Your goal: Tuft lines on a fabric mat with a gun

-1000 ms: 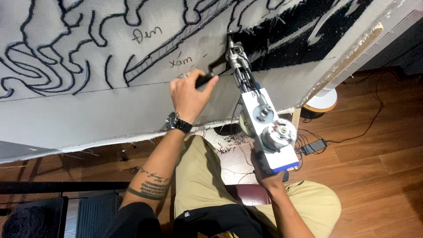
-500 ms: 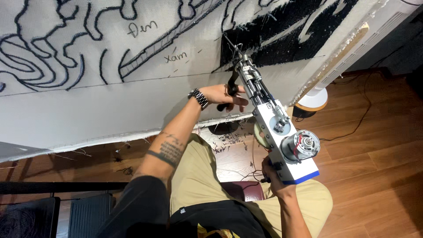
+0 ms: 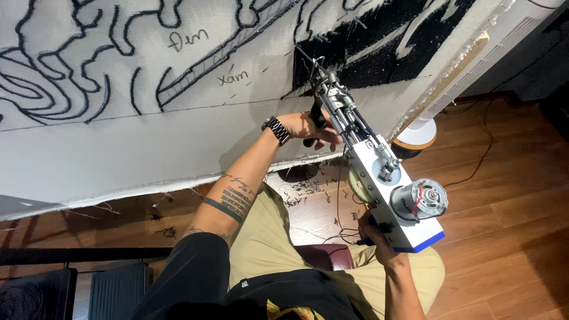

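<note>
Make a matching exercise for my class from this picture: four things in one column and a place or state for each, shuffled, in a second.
Things
1. Tufting gun
2. Left hand
3. Right hand
4. Watch

Places or states
A. on the left wrist
B. grips the gun's front black handle
C. holds the gun's rear end, by the blue base
D. needle tip against the cloth

Pairs: 1-D, 2-B, 3-C, 4-A

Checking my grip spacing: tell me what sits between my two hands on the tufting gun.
In the head view, the gun's white gearbox body with its shaft spans from the left hand on the front handle to the right hand at the rear.
</note>
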